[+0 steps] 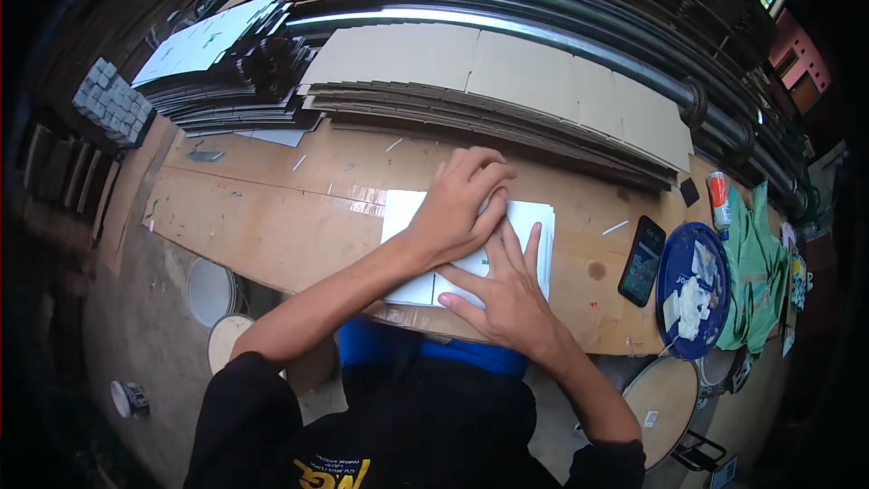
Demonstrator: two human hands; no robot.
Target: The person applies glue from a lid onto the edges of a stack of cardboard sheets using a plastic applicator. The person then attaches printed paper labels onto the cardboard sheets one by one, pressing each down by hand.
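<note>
White flat cardboard (398,217) lies at the table's front edge, with layered edges showing on its right side and a small green print partly covered by my hands. My right hand (514,294) rests on it, palm down and fingers spread. My left hand (460,204) lies across the upper part of the cardboard, its fingers loosely bent and apart, overlapping the fingertips of my right hand. Neither hand shows anything gripped. The middle of the cardboard is hidden under both hands.
Brown cardboard sheets (407,50) are stacked behind, beside a white-topped stack (204,41). Long metal rollers (579,32) run along the back. A phone (642,261), a blue tray (670,294) with white paste, and a green bag (756,263) sit on the right. Stools stand below.
</note>
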